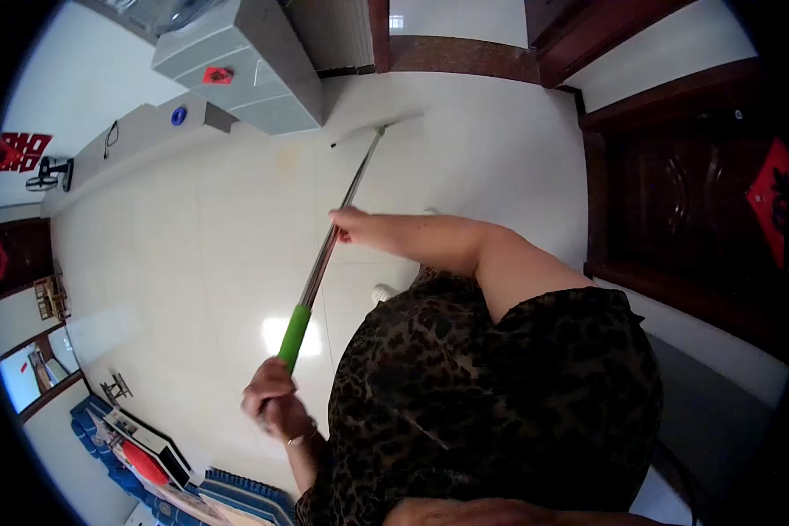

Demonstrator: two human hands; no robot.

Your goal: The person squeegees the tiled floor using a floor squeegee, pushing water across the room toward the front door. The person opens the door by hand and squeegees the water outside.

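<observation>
The work with the mop (322,263) seems to be under way — its head (381,130) is at the floor (167,263) near the cabinet (272,114), but how much is done or left I cannot tell. The left hand (272,396) is wrapped around the green grip (294,335), the right hand (349,225) around the pole. The cabinet limits the head on one side — farther away are a fan (51,174) and a door (675,193).
</observation>
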